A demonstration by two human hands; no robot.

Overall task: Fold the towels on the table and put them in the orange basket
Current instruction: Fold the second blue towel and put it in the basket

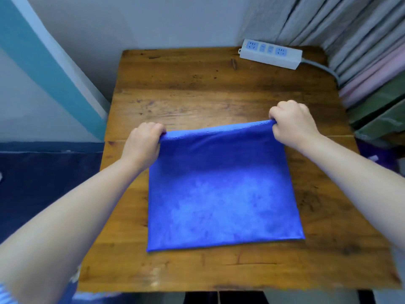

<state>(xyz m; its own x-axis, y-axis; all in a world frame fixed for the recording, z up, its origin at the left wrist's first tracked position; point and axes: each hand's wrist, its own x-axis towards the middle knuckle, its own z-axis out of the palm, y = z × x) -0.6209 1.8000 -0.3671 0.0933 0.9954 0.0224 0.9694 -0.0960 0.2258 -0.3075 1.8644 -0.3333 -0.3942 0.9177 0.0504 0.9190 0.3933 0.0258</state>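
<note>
Towel (221, 194) corners in both hands

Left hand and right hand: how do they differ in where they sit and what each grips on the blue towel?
The left hand grips the blue towel at its far left corner, the right hand at its far right corner. The right hand sits farther up the wooden table than the left, so the lifted edge slants. Both pinch that edge with curled fingers, knuckles up.
</note>
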